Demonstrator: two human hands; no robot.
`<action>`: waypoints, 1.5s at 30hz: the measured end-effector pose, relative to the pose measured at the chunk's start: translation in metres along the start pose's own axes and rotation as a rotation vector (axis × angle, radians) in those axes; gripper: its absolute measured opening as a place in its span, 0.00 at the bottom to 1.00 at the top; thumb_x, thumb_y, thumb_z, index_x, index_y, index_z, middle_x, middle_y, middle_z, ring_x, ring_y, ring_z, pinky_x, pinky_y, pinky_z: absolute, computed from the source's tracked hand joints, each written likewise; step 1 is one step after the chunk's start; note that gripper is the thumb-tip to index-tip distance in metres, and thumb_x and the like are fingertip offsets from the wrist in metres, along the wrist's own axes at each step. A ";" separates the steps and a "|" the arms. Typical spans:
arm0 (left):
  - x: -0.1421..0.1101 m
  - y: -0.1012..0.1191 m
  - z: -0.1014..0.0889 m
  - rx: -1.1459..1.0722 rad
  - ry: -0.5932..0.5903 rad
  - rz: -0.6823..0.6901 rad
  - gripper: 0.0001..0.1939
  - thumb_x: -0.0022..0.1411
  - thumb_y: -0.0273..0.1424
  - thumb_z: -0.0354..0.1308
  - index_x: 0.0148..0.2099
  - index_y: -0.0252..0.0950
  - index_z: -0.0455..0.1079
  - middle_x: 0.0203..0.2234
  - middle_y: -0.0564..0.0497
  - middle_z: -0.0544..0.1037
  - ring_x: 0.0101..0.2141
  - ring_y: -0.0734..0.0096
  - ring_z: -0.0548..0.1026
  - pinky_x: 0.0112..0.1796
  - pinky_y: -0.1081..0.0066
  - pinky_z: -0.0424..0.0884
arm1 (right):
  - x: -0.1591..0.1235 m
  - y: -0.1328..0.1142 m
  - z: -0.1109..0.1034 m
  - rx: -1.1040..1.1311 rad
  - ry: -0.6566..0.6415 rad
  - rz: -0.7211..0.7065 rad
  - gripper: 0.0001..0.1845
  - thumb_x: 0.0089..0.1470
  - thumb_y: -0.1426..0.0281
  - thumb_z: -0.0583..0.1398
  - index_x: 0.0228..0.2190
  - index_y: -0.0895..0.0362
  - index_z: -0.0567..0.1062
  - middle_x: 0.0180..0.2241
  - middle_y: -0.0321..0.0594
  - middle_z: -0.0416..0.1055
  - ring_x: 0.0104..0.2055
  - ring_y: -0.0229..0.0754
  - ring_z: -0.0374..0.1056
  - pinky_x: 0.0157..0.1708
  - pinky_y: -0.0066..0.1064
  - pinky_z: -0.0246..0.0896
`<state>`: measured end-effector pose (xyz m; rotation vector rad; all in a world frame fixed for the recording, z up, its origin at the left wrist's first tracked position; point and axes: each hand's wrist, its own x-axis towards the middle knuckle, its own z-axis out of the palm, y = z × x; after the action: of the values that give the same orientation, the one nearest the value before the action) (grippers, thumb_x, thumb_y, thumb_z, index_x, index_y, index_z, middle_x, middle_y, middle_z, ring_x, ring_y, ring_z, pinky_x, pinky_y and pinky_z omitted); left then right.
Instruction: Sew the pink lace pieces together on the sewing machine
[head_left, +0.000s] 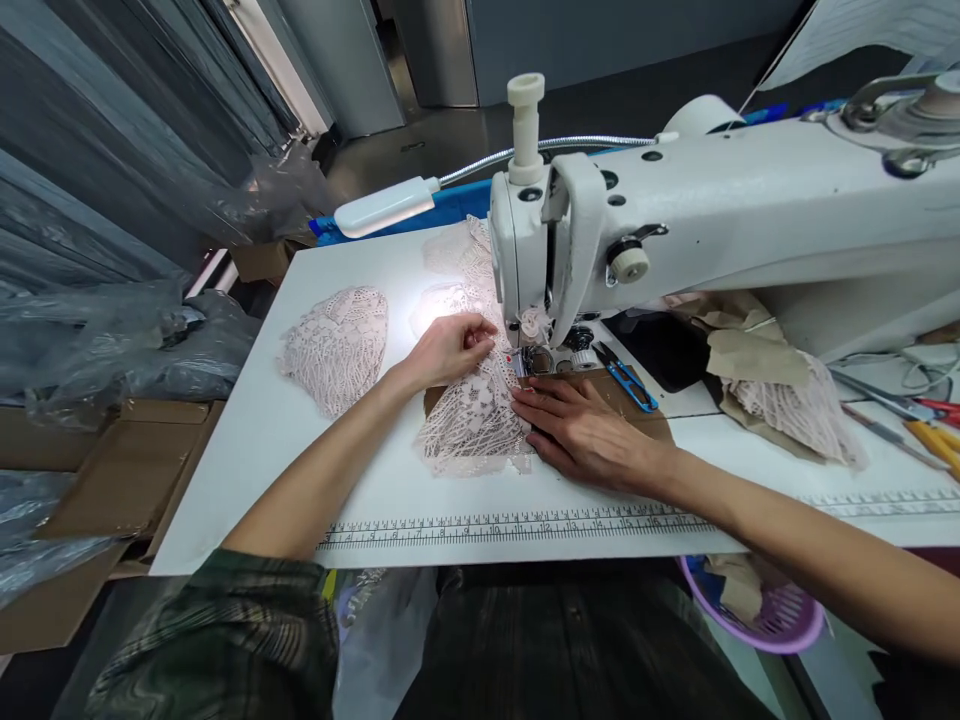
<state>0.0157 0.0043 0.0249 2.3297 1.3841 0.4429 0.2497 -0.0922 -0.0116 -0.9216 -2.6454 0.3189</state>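
Observation:
A pale pink lace piece [472, 415] lies on the white table [247, 440] under the foot of a white sewing machine [675, 220]. My left hand [450, 348] rests on the lace just left of the needle, its fingers curled and pinching the fabric. My right hand [577, 430] lies flat with fingers stretched out, pressing the lace's right edge and a brown card [600, 388] beneath it. The needle area sits between the two hands.
A second lace piece [337, 345] lies at the left, more lace [802, 410] at the right. Blue thread snips [628, 380] sit beside the machine, scissors [926, 425] at far right. A lamp [386, 207] lights the work. A ruler strip [510, 528] runs along the front edge; a purple basket [780, 615] hangs below.

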 end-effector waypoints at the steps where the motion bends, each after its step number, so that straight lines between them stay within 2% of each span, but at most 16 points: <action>1: 0.007 -0.007 0.000 0.070 0.025 0.045 0.09 0.62 0.27 0.53 0.42 0.32 0.72 0.31 0.47 0.76 0.28 0.72 0.72 0.27 0.72 0.67 | 0.002 0.003 0.000 0.008 0.009 -0.014 0.22 0.65 0.66 0.51 0.57 0.60 0.69 0.60 0.48 0.65 0.63 0.55 0.56 0.56 0.54 0.57; 3: 0.012 -0.015 -0.002 0.275 0.118 0.152 0.11 0.59 0.22 0.52 0.43 0.31 0.71 0.40 0.41 0.76 0.33 0.67 0.73 0.27 0.70 0.67 | 0.003 0.006 0.002 0.014 0.035 -0.027 0.22 0.65 0.66 0.52 0.57 0.61 0.69 0.60 0.48 0.65 0.62 0.55 0.56 0.56 0.54 0.57; 6: -0.008 -0.009 -0.007 0.471 0.243 0.395 0.11 0.57 0.22 0.51 0.43 0.33 0.69 0.44 0.40 0.75 0.36 0.63 0.73 0.30 0.66 0.69 | 0.001 0.008 0.006 0.026 0.083 -0.027 0.22 0.65 0.66 0.52 0.56 0.60 0.70 0.60 0.48 0.65 0.62 0.55 0.57 0.56 0.54 0.57; 8: -0.035 0.005 -0.009 0.377 0.198 0.648 0.09 0.58 0.24 0.49 0.40 0.36 0.68 0.40 0.46 0.77 0.36 0.66 0.74 0.34 0.64 0.72 | 0.000 0.009 0.008 0.040 0.109 -0.033 0.22 0.65 0.66 0.52 0.56 0.61 0.70 0.60 0.47 0.65 0.62 0.55 0.57 0.55 0.53 0.58; 10: -0.065 0.018 -0.008 0.258 0.005 0.790 0.09 0.59 0.29 0.51 0.43 0.35 0.68 0.39 0.47 0.78 0.37 0.66 0.75 0.38 0.62 0.74 | 0.000 0.009 0.009 0.047 0.123 -0.035 0.22 0.65 0.66 0.52 0.56 0.61 0.70 0.60 0.48 0.65 0.62 0.55 0.58 0.54 0.53 0.59; 12: -0.087 0.024 -0.002 0.278 -0.085 0.799 0.08 0.62 0.27 0.53 0.43 0.34 0.68 0.39 0.46 0.78 0.37 0.65 0.76 0.38 0.63 0.75 | 0.000 0.008 0.010 0.045 0.125 -0.032 0.22 0.65 0.66 0.52 0.56 0.62 0.70 0.60 0.49 0.65 0.61 0.56 0.58 0.54 0.53 0.59; 15: -0.099 0.023 0.011 0.310 0.091 0.776 0.06 0.64 0.19 0.50 0.41 0.33 0.66 0.36 0.46 0.79 0.34 0.70 0.77 0.36 0.70 0.75 | 0.000 0.007 0.010 0.040 0.105 -0.026 0.22 0.65 0.66 0.52 0.56 0.62 0.70 0.60 0.50 0.64 0.61 0.57 0.58 0.55 0.55 0.58; 19: -0.084 0.021 0.027 0.282 0.235 0.811 0.05 0.67 0.20 0.48 0.41 0.33 0.63 0.29 0.51 0.77 0.28 0.74 0.75 0.30 0.74 0.73 | 0.000 0.008 0.006 0.090 0.079 -0.029 0.22 0.64 0.67 0.53 0.56 0.61 0.70 0.60 0.51 0.64 0.62 0.57 0.58 0.57 0.58 0.56; 21: -0.075 0.024 0.030 0.278 0.222 0.835 0.02 0.68 0.27 0.51 0.41 0.33 0.63 0.27 0.52 0.76 0.26 0.73 0.74 0.28 0.73 0.73 | 0.000 0.013 0.001 0.181 0.074 -0.026 0.23 0.62 0.68 0.54 0.58 0.59 0.69 0.61 0.50 0.62 0.62 0.55 0.58 0.58 0.57 0.55; 23: -0.070 0.026 0.032 0.250 0.166 0.823 0.08 0.66 0.34 0.54 0.41 0.33 0.65 0.28 0.50 0.76 0.28 0.71 0.75 0.28 0.70 0.73 | -0.002 0.018 -0.005 0.305 0.107 0.009 0.23 0.60 0.70 0.54 0.57 0.57 0.69 0.61 0.49 0.63 0.61 0.52 0.60 0.59 0.53 0.57; 28: -0.070 0.021 0.033 0.089 0.186 0.727 0.08 0.61 0.24 0.51 0.39 0.33 0.71 0.30 0.49 0.76 0.29 0.73 0.75 0.26 0.73 0.73 | -0.010 0.015 -0.012 0.397 0.265 0.226 0.14 0.53 0.78 0.53 0.36 0.58 0.77 0.37 0.44 0.76 0.39 0.44 0.72 0.42 0.40 0.70; 30: -0.071 0.019 0.031 0.024 0.233 0.693 0.09 0.60 0.22 0.51 0.39 0.33 0.72 0.31 0.49 0.76 0.30 0.73 0.76 0.27 0.73 0.75 | -0.013 0.004 -0.008 0.347 0.286 0.147 0.13 0.53 0.78 0.53 0.36 0.58 0.76 0.35 0.45 0.74 0.39 0.45 0.70 0.41 0.41 0.70; 33: -0.073 0.020 0.027 -0.039 0.223 0.663 0.08 0.62 0.22 0.53 0.40 0.32 0.73 0.36 0.45 0.77 0.37 0.70 0.77 0.33 0.70 0.78 | -0.014 -0.014 0.001 0.258 0.264 -0.028 0.16 0.54 0.78 0.53 0.44 0.60 0.74 0.43 0.50 0.72 0.46 0.49 0.66 0.47 0.46 0.66; 37: -0.076 0.024 0.024 -0.022 0.230 0.631 0.10 0.62 0.20 0.53 0.42 0.32 0.73 0.38 0.45 0.78 0.39 0.70 0.78 0.37 0.69 0.79 | -0.010 -0.021 0.007 0.171 0.185 -0.091 0.16 0.54 0.79 0.54 0.45 0.63 0.72 0.44 0.53 0.70 0.46 0.51 0.62 0.47 0.48 0.64; 41: -0.078 0.028 0.024 0.058 0.283 0.657 0.08 0.60 0.21 0.54 0.40 0.32 0.73 0.36 0.45 0.79 0.37 0.69 0.79 0.34 0.71 0.79 | -0.012 -0.022 0.001 0.305 0.084 -0.132 0.13 0.53 0.80 0.55 0.40 0.61 0.74 0.39 0.47 0.72 0.44 0.49 0.61 0.47 0.45 0.63; 45: -0.081 0.037 0.024 0.210 0.222 0.734 0.06 0.62 0.23 0.53 0.37 0.33 0.72 0.36 0.46 0.80 0.35 0.69 0.79 0.35 0.68 0.78 | -0.018 -0.025 -0.008 0.476 0.042 -0.150 0.12 0.53 0.78 0.56 0.38 0.57 0.75 0.40 0.44 0.72 0.46 0.46 0.62 0.48 0.41 0.62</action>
<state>0.0173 -0.0872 0.0167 3.0008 0.6205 0.8101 0.2519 -0.1222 -0.0006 -0.5644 -2.4164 0.8343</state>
